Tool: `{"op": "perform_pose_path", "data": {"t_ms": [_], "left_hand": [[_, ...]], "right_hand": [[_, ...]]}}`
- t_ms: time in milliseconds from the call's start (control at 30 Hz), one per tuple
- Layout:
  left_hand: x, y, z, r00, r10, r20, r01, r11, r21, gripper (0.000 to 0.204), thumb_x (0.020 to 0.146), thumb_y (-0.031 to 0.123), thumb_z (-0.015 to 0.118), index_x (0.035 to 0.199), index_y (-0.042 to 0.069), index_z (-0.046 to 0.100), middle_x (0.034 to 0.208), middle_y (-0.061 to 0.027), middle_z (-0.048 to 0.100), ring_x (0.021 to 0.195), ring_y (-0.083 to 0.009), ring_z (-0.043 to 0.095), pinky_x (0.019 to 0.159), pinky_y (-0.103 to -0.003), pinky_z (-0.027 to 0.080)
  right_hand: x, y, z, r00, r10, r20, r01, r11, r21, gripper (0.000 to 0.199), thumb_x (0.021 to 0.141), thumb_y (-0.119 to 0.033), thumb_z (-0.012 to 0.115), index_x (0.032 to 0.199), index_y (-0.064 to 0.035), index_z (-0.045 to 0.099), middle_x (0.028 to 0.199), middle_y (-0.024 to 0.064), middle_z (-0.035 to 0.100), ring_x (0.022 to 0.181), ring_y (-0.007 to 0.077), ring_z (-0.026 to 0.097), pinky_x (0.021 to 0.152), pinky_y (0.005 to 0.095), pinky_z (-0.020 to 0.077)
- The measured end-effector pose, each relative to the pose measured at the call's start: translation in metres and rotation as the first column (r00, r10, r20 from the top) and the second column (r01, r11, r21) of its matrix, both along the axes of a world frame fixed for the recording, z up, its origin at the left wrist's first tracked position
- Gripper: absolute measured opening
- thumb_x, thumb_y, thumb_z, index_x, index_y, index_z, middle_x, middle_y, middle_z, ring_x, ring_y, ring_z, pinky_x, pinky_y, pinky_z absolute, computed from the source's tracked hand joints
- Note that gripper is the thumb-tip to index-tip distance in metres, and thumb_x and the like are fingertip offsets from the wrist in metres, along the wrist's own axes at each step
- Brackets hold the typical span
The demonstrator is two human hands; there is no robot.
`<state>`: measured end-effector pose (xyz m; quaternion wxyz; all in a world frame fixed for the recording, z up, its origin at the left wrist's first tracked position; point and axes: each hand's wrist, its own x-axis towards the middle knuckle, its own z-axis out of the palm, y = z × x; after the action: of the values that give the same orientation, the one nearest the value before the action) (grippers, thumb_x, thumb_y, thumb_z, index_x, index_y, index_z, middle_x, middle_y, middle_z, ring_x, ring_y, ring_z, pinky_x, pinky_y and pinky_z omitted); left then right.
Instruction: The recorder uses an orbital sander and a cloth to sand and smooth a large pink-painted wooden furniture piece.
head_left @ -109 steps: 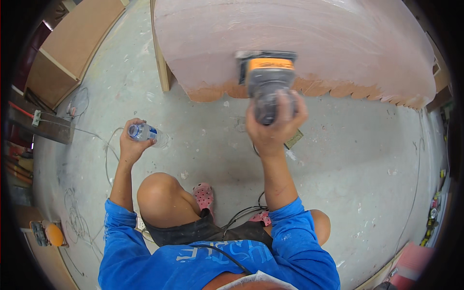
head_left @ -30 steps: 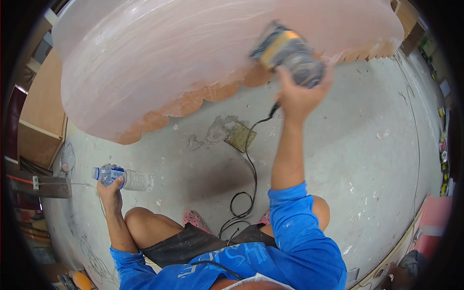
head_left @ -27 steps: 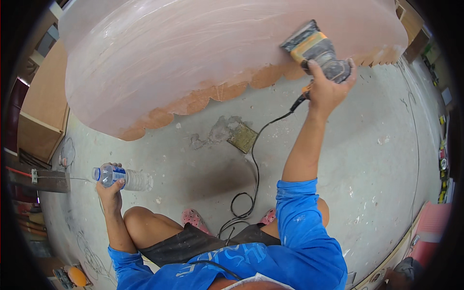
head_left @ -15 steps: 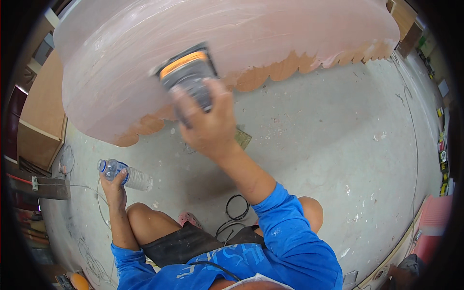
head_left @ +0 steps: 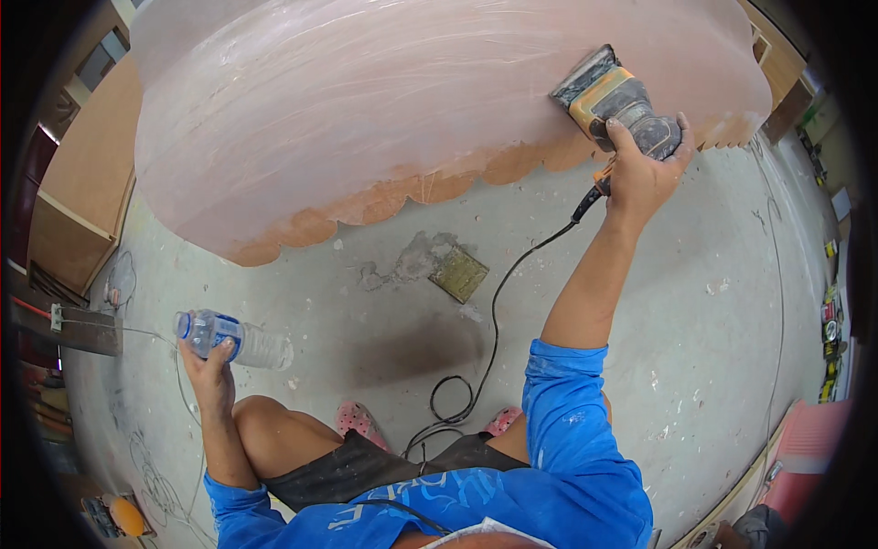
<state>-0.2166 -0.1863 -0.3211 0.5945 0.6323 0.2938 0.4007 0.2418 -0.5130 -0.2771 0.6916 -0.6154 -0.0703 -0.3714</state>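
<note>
The person's right hand (head_left: 642,183) has hold of a black-and-orange power sander (head_left: 631,105), its fingers (head_left: 681,137) spread about as wide as the tool's rounded rear end, thumb on one side and fingertips on the other. The sander's square pad sits ahead of that grip, angled a little to the person's left, up against the pale pink panel (head_left: 384,91); I can't tell from here whether the pad lies flat on it. From just beside the right wrist a black cord (head_left: 498,311) drops off the sander and runs back toward the person, looping on the floor (head_left: 695,302).

The left hand (head_left: 210,368), well apart from the other and lower, is curled round a clear plastic bottle (head_left: 261,346) with a blue label. Its fingers are closed about the upper part, the thumb over the label; the bottle lies tilted on its side, neck toward the person's left, base pointing inward.

Between the two hands, a worn olive-yellow pad (head_left: 460,274) lies on the floor, touched by neither. The panel's scalloped brown edge (head_left: 366,206) runs beyond that pad, continuing past the right-hand fingers.
</note>
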Motion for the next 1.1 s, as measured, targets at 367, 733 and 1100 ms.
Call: {"op": "perform_pose_path", "data": {"t_ms": [367, 733, 1100], "left_hand": [[0.014, 0.01, -0.015, 0.991, 0.071, 0.112, -0.102, 0.948, 0.303, 0.066, 0.094, 0.009, 0.064, 0.15, -0.001, 0.031, 0.135, -0.0158, 0.053, 0.119, -0.0221, 0.056, 0.104, -0.037, 0.044], [0.022, -0.018, -0.002, 0.995, -0.021, -0.095, 0.075, 0.787, 0.612, 0.083, 0.095, 0.013, 0.06, 0.16, 0.009, 0.007, 0.132, -0.019, 0.052, 0.114, -0.0253, 0.058, 0.1, -0.038, 0.047], [0.033, -0.016, -0.009, 1.0, 0.022, -0.017, -0.009, 0.822, 0.569, 0.077, 0.096, 0.013, 0.058, 0.158, 0.009, 0.013, 0.141, -0.02, 0.045, 0.118, -0.0269, 0.056, 0.102, -0.041, 0.046]], "right_hand": [[-0.149, 0.116, -0.021, 0.865, 0.186, 0.467, 0.057, 0.887, -0.458, 0.075, 0.064, -0.004, 0.078, 0.135, -0.0162, 0.056, 0.123, 0.0218, 0.048, 0.11, 0.0398, 0.053, 0.09, 0.0465, 0.0483], [-0.021, 0.013, 0.026, 0.998, -0.043, 0.044, 0.051, 0.978, -0.204, 0.084, 0.059, -0.016, 0.084, 0.136, -0.0076, 0.054, 0.12, 0.0201, 0.051, 0.115, 0.036, 0.055, 0.099, 0.0458, 0.0463], [-0.116, 0.095, 0.006, 0.91, 0.077, 0.408, 0.136, 0.874, -0.467, 0.08, 0.064, -0.011, 0.081, 0.138, -0.0115, 0.051, 0.122, 0.0201, 0.049, 0.104, 0.0359, 0.055, 0.089, 0.0418, 0.0482]]}}
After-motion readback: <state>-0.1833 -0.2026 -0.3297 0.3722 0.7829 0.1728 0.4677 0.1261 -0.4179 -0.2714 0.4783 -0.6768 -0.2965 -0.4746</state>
